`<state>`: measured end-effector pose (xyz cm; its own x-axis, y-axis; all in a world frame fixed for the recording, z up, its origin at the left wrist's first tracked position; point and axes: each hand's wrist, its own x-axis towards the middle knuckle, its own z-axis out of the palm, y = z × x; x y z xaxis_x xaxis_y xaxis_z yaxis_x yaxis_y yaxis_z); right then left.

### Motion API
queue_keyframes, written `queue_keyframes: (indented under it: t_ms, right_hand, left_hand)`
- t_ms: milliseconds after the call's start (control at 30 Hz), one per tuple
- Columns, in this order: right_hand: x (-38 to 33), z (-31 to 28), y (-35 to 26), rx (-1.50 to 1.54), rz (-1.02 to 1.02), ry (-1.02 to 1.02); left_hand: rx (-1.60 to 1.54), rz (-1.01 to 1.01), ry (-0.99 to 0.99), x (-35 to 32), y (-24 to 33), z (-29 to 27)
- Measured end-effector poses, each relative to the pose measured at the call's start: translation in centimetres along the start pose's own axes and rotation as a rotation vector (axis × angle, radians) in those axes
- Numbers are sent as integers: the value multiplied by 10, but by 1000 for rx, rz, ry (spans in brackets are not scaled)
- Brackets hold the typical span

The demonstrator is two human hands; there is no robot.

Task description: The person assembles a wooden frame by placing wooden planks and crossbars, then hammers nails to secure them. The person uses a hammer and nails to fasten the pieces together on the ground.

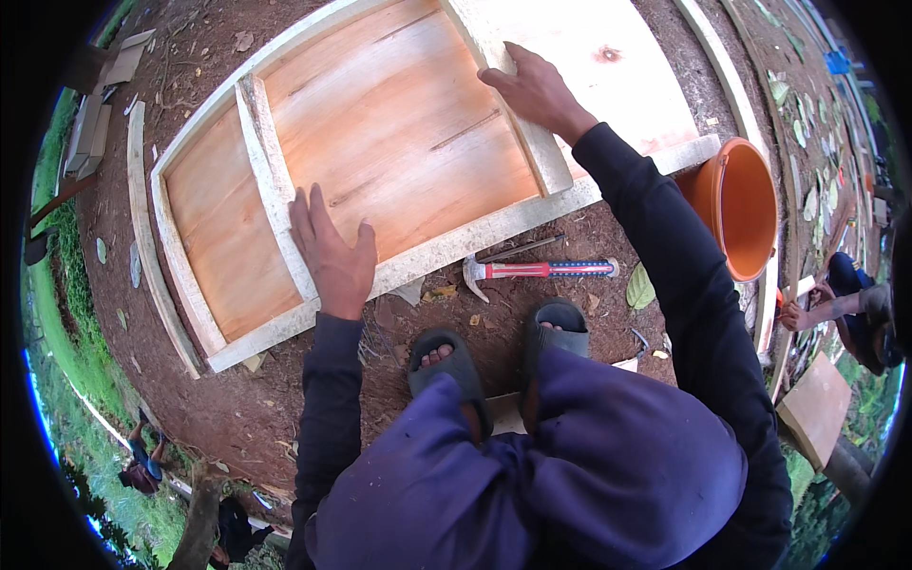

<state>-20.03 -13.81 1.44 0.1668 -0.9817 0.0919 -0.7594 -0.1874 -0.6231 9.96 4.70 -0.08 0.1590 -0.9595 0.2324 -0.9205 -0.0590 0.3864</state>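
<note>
A large wooden panel [399, 114] lies on the ground before me, with pale wooden strips framing its edges and crossing it. My left hand [332, 258] rests at the near edge strip, fingers stretched toward the left cross strip [263, 147] and thumb apart; it holds nothing. Farther right, my right hand [540, 92] grips another cross strip [534, 142], its thumb over the left side. The fingers' undersides are hidden. Between the panel and my feet lies a claw hammer [541, 270] with a red, white and blue handle, touched by neither hand.
An orange bucket [746, 211] stands right of the panel, beside my right arm. Long wooden strips [152, 247] lie left and right of the panel. Another person's hand [796, 315] shows at far right, near a wooden board [815, 408]. More people are at lower left.
</note>
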Motion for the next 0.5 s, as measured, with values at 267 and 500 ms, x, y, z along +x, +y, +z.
queue_keyframes:
  t_ms: [267,500]
  right_hand:
    - [12,21,25,-81,-193,2]
    - [5,8,2,-153,-171,9]
  left_hand:
    - [-662,182,-479,-2,148,57]
    - [-547,148,-416,-7,155,73]
